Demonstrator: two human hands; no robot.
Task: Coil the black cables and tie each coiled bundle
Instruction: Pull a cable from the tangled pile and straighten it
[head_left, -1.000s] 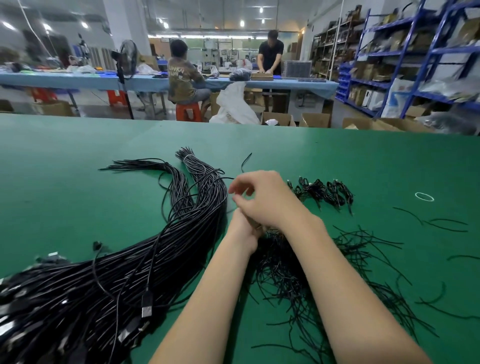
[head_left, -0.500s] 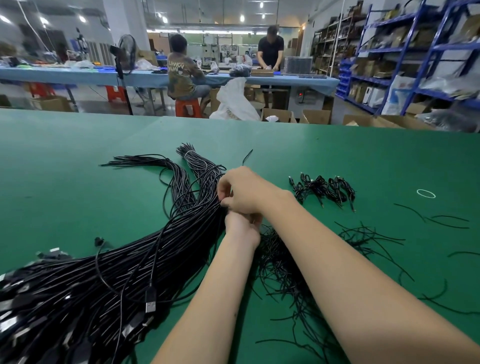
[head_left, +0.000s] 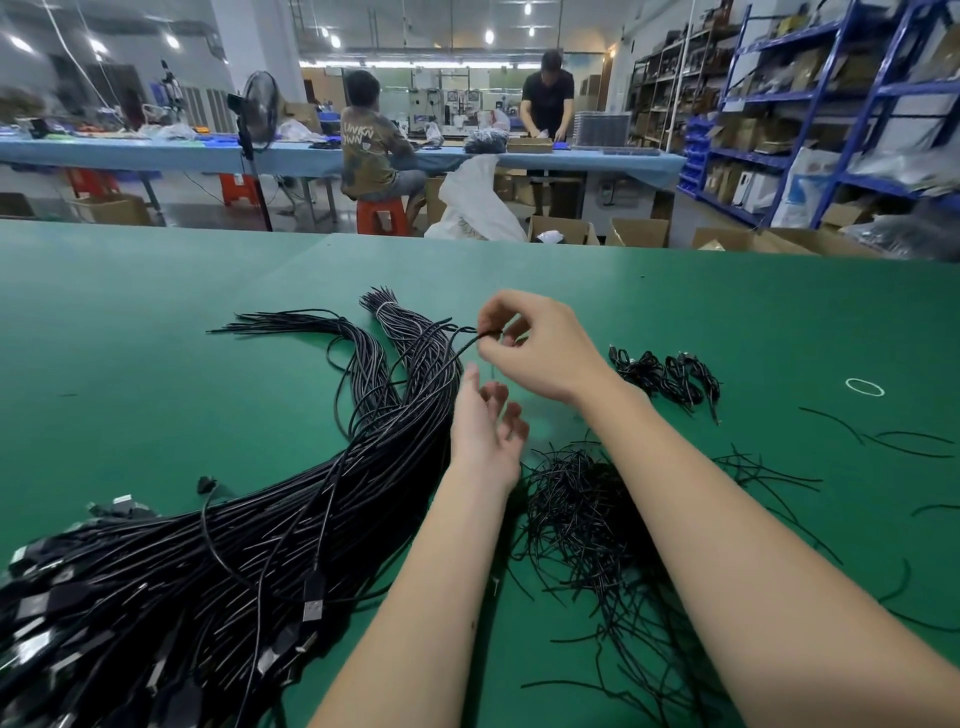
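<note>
**One cable drawn from the heap, coiling not yet begun**

At about 8 o'clock on the green table (head_left: 130, 332) lies the big heap of black cables (head_left: 249, 561), plugs toward the near-left edge, its far ends fanning up to 11 o'clock. Near the centre, the left hand (head_left: 485, 436) hovers just right of the heap with palm up and fingers loosely spread, holding nothing. At 12 o'clock from it, the right hand (head_left: 535, 348) pinches the end of a single cable (head_left: 447, 361) between thumb and forefinger; the cable runs back down to the left into the heap. Below the hands, around 5 o'clock, sits a tangle of thin black ties (head_left: 587, 514). At 2 o'clock rest the finished coiled bundles (head_left: 665, 374), and farther right a small white rubber band (head_left: 864, 387).

The step in hand looks like separating one cable for coiling. The next move likely calls for the left hand to take the strand so loops can be wound, freeing it from neighbours without snagging.
</note>
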